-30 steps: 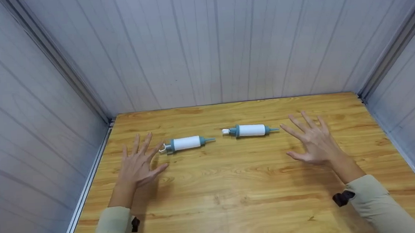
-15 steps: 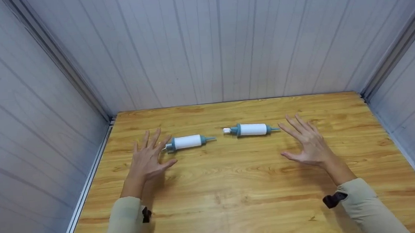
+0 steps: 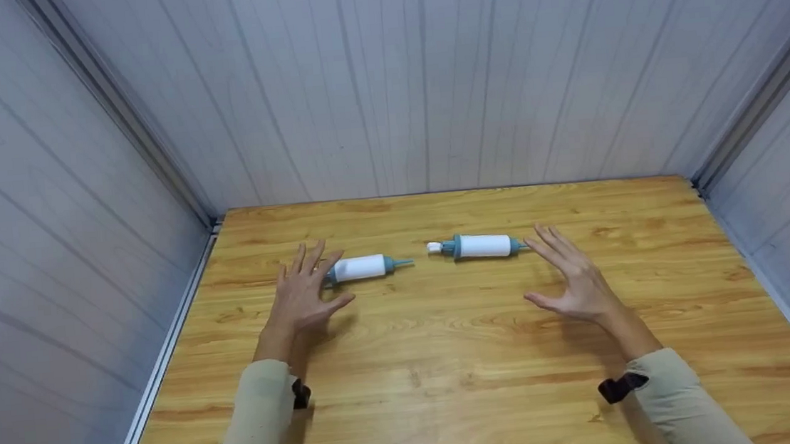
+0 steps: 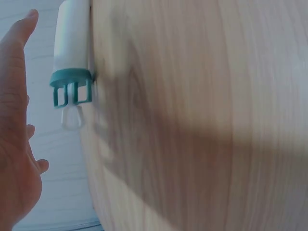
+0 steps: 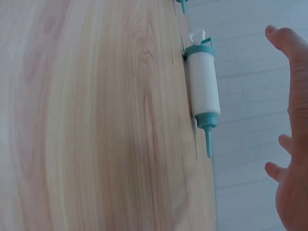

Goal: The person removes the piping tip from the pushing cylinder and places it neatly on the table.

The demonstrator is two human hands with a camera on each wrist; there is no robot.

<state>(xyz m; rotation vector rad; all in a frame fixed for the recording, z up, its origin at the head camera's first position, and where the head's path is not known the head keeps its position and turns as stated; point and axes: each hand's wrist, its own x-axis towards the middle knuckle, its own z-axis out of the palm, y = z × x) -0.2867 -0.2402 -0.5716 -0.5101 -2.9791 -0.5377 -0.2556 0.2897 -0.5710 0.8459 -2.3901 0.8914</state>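
Two white-barrelled syringes with teal ends and thin nozzles lie on the wooden table, nozzles pointing right. Over the rear end of the left syringe [image 3: 362, 268] hovers my left hand [image 3: 301, 298], fingers spread, partly hiding its white pull loop. That loop and the teal collar [image 4: 72, 77] show in the left wrist view, apart from the thumb. My right hand [image 3: 576, 288] is beside the nozzle tip of the right syringe [image 3: 484, 245], fingers spread and holding nothing. In the right wrist view the whole right syringe [image 5: 204, 84] is visible, with a gap between it and the hand.
The wood-grain table [image 3: 414, 363] meets a pale panel wall [image 3: 384, 94] at the back. Side panels [image 3: 47, 245] with metal edge strips close off left and right. Both sleeves carry a small dark device [image 3: 622, 387] near the wrist.
Both hands have moved inward, the left hand rightward over the left syringe's rear end and the right hand leftward to the right syringe's nozzle. Both syringes stay in place.
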